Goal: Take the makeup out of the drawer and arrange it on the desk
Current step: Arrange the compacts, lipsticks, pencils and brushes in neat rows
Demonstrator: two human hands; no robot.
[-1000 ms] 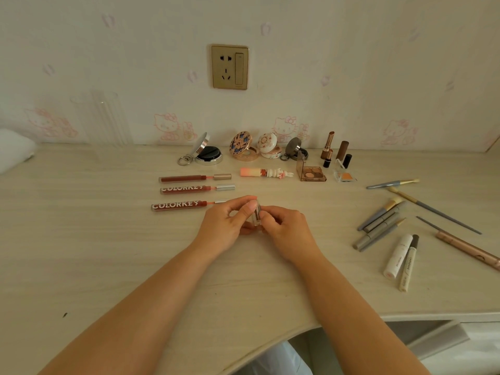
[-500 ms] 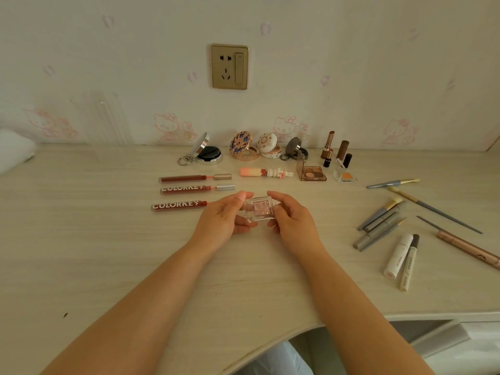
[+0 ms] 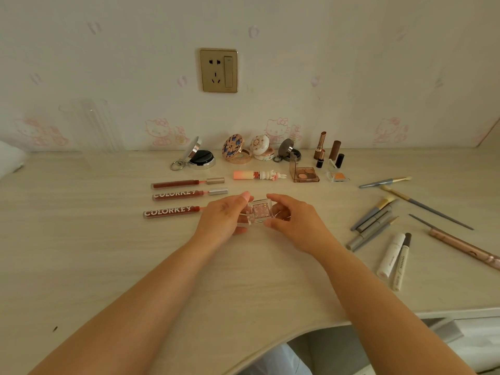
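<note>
A small clear eyeshadow case (image 3: 260,211) with a glittery pink pan lies at the centre of the tabletop (image 3: 81,253), held between both hands. The left hand (image 3: 224,217) grips its left edge, thumb at the far corner and fingers (image 3: 241,230) curled beneath the near side. The right hand (image 3: 295,223) grips the right edge, its fingers curled round the far and near corners. Whether the case rests on the surface or is lifted slightly cannot be told.

Just left of the left hand lie three red lip gloss tubes (image 3: 173,211) in a parallel column, two of them marked COLORKEY. Beyond the case lies a pink lip tint with a rabbit cap (image 3: 258,175), and beside it to the right an open brown eyeshadow palette (image 3: 305,174) and a small orange blush pan (image 3: 338,176). Along the wall stand four open compacts (image 3: 238,152) and several upright lipsticks (image 3: 328,154). To the right, well apart from the hands, lie grey-handled brushes (image 3: 378,217), two white tubes (image 3: 393,255) and a rose-gold pen (image 3: 462,246). A gold wall socket (image 3: 218,70) is mounted above.
</note>
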